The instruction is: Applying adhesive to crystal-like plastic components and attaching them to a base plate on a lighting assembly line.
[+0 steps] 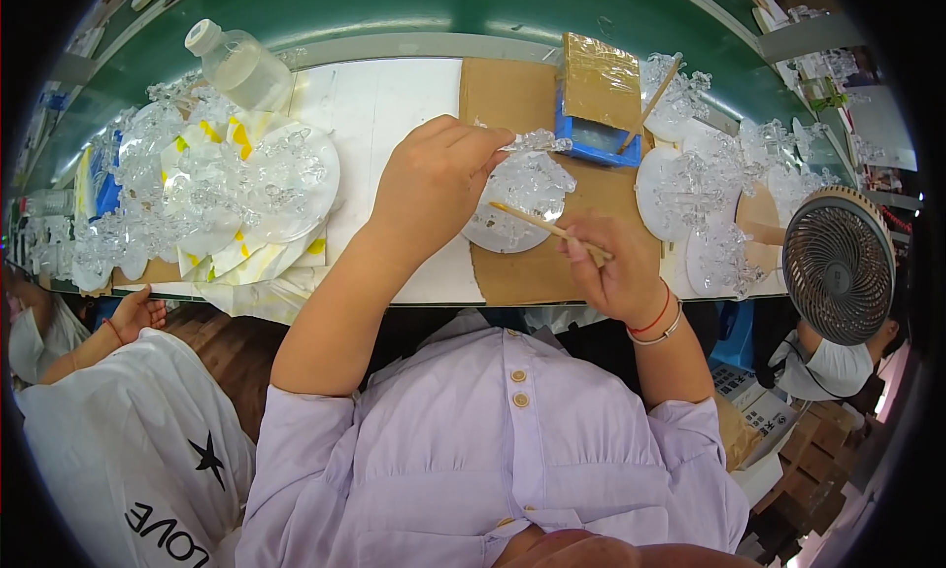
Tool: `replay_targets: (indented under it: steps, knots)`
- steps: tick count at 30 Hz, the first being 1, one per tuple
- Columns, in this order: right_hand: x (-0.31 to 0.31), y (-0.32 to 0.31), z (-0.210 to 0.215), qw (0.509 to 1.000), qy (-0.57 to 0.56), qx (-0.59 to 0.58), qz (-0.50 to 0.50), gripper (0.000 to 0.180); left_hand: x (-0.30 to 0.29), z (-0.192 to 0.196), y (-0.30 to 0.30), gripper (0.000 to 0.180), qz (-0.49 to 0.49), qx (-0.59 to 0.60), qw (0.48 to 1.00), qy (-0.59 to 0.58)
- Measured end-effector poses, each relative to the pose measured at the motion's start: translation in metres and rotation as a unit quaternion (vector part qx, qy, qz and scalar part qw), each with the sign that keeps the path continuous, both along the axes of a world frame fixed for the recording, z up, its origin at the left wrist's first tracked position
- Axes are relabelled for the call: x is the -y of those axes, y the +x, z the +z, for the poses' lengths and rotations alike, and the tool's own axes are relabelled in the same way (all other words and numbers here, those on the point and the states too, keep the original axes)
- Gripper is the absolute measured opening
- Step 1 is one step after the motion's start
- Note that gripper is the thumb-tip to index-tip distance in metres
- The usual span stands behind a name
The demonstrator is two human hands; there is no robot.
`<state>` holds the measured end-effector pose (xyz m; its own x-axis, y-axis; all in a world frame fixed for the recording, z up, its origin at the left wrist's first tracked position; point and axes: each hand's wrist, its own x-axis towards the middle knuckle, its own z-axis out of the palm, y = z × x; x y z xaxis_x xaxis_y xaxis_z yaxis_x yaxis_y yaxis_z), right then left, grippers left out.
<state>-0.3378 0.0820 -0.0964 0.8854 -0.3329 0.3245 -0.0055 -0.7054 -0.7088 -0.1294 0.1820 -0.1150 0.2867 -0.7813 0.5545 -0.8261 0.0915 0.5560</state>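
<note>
My left hand (434, 179) is closed, pinching a small clear plastic piece (538, 142) between thumb and fingers, just left of a blue box (631, 155). In my right hand (621, 263) is a thin wooden stick (532, 219), gripped like a pen, its yellowish tip pointing up and left. Beneath the stick's tip lies a round white disc (501, 239) heaped with clear plastic pieces, partly on a brown cardboard sheet (512, 280). The stick and the piece in my left hand are apart.
Cardboard covers part of the blue box, where another stick (658, 95) leans. More discs (650, 189) of clear pieces lie right, beside a black fan (841, 263). Crumpled white-yellow sheets (236, 263), further discs and a bottle (246, 70) lie left. A person (128, 420) sits at my left.
</note>
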Motion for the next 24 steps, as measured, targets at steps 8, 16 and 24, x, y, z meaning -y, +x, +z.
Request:
replay_targets:
  steps: [8, 16, 24]
  knots:
    - [0.01, 0.03, 0.02, 0.994, -0.064, -0.063, 0.058, 0.009, 0.003, 0.002, 0.004, 0.014, -0.02, 0.004, 1.0, 0.008]
    - [0.006, 0.03, 0.022, 0.989, -0.119, -0.068, 0.051, 0.012, 0.003, -0.002, 0.005, 0.013, -0.024, -0.008, 1.0, -0.007]
    - [-0.022, 0.029, 0.006, 0.931, -0.324, -0.043, 0.162, 0.024, 0.003, -0.003, 0.005, 0.011, -0.029, -0.015, 0.999, 0.0]
